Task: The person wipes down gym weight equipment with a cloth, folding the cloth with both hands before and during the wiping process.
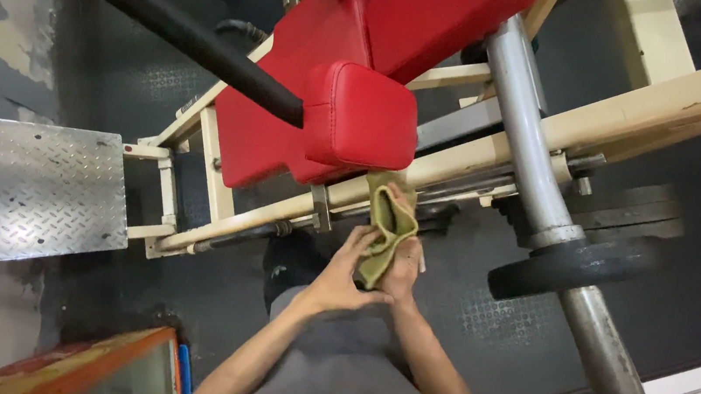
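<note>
Your left hand [340,271] and right hand [403,265] both pinch one olive cloth [388,228]. Above it sit two red pads [360,114] and one black weight plate [567,264].

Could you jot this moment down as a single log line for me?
left hand: holds olive cloth | right hand: holds same cloth | nearby: red pad, cream machine frame

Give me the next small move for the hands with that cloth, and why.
Probably lift the folded olive-green cloth up onto the red padded cushion just above it. Both the left hand and right hand have their grip on the cloth, bunched between them, right below the cushion and the cream metal frame, touching neither yet.
</note>
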